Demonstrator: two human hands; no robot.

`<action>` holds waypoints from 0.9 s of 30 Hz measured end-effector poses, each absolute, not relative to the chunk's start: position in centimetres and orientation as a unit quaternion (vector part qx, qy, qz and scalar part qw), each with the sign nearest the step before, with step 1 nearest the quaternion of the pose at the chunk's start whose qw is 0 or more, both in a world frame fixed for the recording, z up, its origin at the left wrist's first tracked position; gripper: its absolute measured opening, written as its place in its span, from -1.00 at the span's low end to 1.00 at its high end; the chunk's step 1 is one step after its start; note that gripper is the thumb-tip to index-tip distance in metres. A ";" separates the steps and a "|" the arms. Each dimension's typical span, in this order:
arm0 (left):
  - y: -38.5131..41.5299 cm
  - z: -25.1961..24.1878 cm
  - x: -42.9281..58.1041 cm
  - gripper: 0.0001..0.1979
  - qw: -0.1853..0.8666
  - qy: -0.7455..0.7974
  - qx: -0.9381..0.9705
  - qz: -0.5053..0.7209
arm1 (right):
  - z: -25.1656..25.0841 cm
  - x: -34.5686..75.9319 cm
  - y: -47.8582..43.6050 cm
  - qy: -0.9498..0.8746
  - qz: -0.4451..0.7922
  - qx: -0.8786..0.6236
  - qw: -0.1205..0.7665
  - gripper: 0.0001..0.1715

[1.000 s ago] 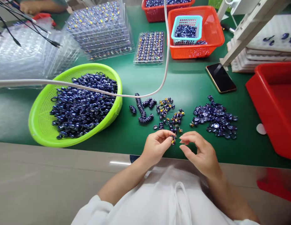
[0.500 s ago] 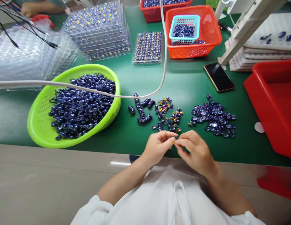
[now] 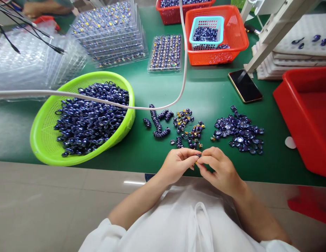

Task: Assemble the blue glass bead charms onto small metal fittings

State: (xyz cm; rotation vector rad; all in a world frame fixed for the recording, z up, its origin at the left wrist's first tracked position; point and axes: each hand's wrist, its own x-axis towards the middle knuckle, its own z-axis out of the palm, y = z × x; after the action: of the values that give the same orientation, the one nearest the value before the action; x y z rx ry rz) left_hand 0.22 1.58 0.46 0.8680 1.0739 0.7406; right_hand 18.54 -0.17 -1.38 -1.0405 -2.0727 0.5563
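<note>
Fingertips of left hand (image 3: 177, 163) and right hand (image 3: 220, 170) pinched together on small blue piece (image 3: 198, 155), best kept low, just this side of loose pile (image 3: 190, 134).

One second ago the right hand (image 3: 222, 169) stood open and apart from the left hand (image 3: 177, 163). It has since closed in; its fingertips now meet the left hand's on the small dark blue glossy piece with a yellow fitting (image 3: 197, 156), which was previously pinched by the left alone.

Basket (image 3: 42, 140) left of phone (image 3: 245, 85)
</note>
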 end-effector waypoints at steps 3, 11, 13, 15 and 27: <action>1.4 0.3 0.2 -0.73 0.711 0.484 0.384 0.336 | -1.1 18.3 -0.4 -0.750 0.286 -0.451 0.390 -0.85; 0.6 -0.5 0.6 -0.78 0.640 0.492 0.444 0.389 | -1.1 17.7 -0.9 -0.602 0.409 -0.551 0.409 -0.86; 0.3 -0.9 0.6 -0.79 0.601 0.487 0.482 0.411 | -1.3 17.6 -0.9 -0.586 0.420 -0.556 0.414 -0.85; 0.2 -1.3 0.7 -0.79 0.564 0.481 0.519 0.427 | -1.5 17.5 -1.0 -0.571 0.433 -0.557 0.419 -0.85; 0.3 -0.6 0.5 -0.84 0.628 0.481 0.453 0.412 | -1.6 17.7 -0.9 -0.518 0.550 -0.517 0.401 -0.83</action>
State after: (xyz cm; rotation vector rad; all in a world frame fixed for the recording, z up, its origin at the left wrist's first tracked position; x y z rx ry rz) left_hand 0.45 0.29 -0.62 1.0389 1.1022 0.9435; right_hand 17.66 -0.87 -1.59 -1.3078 -1.3092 1.3916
